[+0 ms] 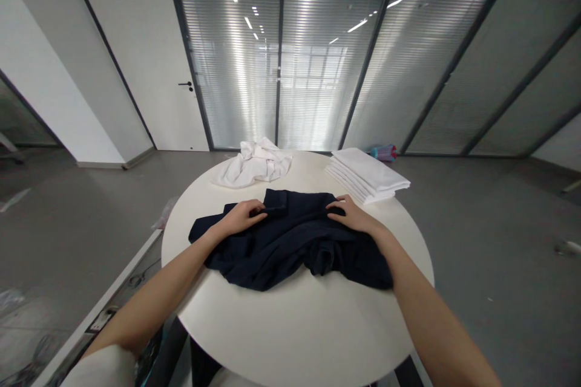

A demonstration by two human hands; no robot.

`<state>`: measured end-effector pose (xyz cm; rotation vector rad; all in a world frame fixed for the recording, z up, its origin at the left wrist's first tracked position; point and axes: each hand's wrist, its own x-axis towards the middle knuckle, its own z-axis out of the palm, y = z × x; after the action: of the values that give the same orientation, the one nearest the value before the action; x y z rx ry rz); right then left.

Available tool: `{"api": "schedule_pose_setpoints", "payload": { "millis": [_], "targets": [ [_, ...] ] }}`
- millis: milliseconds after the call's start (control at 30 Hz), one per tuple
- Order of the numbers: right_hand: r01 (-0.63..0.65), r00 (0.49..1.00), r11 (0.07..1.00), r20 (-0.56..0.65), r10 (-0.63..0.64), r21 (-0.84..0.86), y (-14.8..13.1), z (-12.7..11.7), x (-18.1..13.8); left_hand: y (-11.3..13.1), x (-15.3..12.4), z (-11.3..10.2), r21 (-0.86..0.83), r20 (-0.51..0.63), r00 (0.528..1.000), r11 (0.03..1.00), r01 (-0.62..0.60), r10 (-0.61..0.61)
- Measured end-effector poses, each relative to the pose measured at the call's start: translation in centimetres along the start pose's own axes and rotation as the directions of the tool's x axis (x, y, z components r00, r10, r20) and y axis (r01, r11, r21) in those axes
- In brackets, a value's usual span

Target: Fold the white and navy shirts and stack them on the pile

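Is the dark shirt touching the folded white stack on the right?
Apart. The head view shows a strip of bare table between the dark shirt and the folded white stack.

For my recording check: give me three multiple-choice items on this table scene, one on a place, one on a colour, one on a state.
1. Where does the folded white stack lie?
A. far right of the round table
B. on the floor
C. near edge, left

2. What colour is the garment under the hands?
A. red
B. dark navy
C. yellow

3. How does the white cloth at the far left lie?
A. neatly folded
B. hung up
C. crumpled in a heap

Answers:
1. A, it sits on the tabletop beyond the right hand.
2. B, the fabric is very dark blue.
3. C, it is bunched and unfolded, beyond the left hand.
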<state>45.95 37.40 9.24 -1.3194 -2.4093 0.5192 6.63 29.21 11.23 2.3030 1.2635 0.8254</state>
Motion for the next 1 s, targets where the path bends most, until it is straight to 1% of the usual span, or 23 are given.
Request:
{"api": "schedule_pose_setpoints", "payload": {
  "millis": [233, 400, 733, 867, 1000],
  "targets": [
    [-0.009, 1.0, 1.0, 0.01, 0.01, -0.013, -0.3, -0.1, -0.2, 0.0, 0.0, 0.1, 0.013, 0.036, 0.999, 1.0, -0.006, 0.006],
    [-0.031, 0.999, 0.999, 0.007, 0.031, 0.019, -0.7, -0.3, -0.5, 0.1, 0.1, 0.1, 0.029, 0.06, 0.997, 0.998, -0.048, 0.046],
    [-0.054, 0.999, 0.998, -0.007, 0.054, 0.023, -0.9, -0.4, -0.8, -0.8, 0.6, 0.5, 0.056, 0.101, 0.991, 0.994, -0.091, 0.085],
    [-0.043, 0.999, 0.999, -0.007, 0.043, 0.022, -1.1, -0.4, -0.8, -0.6, 0.4, 0.3, 0.063, 0.094, 0.993, 0.995, -0.081, 0.075],
    [-0.02, 1.0, 1.0, 0.003, 0.02, 0.007, -1.0, -0.4, -0.7, -0.2, 0.2, 0.0, 0.031, 0.078, 0.996, 0.998, -0.055, 0.052]
  ]
}}
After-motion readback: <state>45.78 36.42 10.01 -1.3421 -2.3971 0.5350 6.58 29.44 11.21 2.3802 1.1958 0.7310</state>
